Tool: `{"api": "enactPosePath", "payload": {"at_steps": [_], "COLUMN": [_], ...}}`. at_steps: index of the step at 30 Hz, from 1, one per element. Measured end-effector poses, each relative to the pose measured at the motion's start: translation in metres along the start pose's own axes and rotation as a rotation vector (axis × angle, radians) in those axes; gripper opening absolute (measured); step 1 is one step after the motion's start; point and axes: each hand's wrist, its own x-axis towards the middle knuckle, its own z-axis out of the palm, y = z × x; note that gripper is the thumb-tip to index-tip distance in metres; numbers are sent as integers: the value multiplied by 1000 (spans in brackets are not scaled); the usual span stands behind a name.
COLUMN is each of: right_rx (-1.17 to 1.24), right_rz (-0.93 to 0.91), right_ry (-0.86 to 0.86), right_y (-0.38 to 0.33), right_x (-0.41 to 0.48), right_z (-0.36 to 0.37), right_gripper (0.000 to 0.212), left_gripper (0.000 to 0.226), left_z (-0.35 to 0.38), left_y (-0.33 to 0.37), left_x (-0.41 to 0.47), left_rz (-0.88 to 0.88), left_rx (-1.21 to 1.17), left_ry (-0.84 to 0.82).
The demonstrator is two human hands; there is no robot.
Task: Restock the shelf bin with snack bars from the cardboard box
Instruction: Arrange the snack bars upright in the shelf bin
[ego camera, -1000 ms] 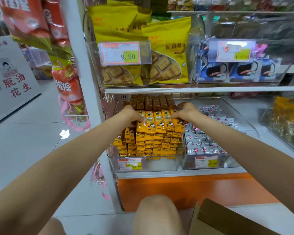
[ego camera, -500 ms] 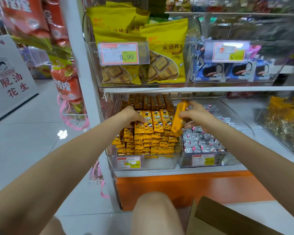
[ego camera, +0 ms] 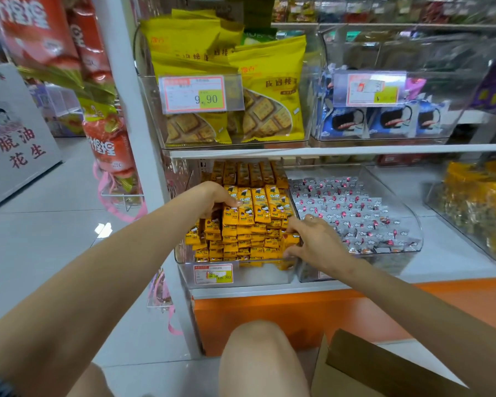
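Right hand [ego camera: 317, 243] has dropped to the clear plastic shelf bin's [ego camera: 241, 277] front corner, fingers curled tucking orange foil-wrapped snack bars [ego camera: 251, 206]; left hand [ego camera: 215, 197] presses flat, open, steadying the top row.

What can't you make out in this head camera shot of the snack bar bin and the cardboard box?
- Cardboard box: cut off by the bottom edge of the head view, so its contents are unseen.
- Right hand: fingertips are buried among the snack bars; whether it grips one is unclear.
- Left hand: its palm is hidden by its own back.
- Bin price tag: print too small and blurred to read.
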Motion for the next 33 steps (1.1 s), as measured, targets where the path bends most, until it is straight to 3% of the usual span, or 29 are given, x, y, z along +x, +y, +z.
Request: {"api": "enactPosePath", "payload": {"at_steps": [4,10,13,18,21,26,30,33], "right_rx": [-193,-269,-241,-334,-433,-364,-113,-69], "right_rz": [-92,-188,-207,-243,-314,-345,-267,-281], "right_ry": [-30,-21,40,21,64,75,94,92], "right_y": [3,12,13,17,19,22,26,28], "right_x": [4,10,9,6,5,4,0,-2], "right_z": [3,5,6,13,18,13,15,14], "right_gripper": [47,42,39,26,19,15,7,7], "left_gripper": [27,29,27,27,44,44,46,48], "left_z": [-4,-10,-19,-23,-15,14,47,65], "left_y": [-3,-9,-16,-45,-61,-73,-78,-82], "left_x": [-3,-8,-15,-45,-66,-59,-45,-38], "left_rz": [-44,3,136,538,777,980,1009,917], "left_rx": [-75,-204,-187,-83,62,379,687,723], "left_ry": [6,-5,77,167,155,128,139,54]}}
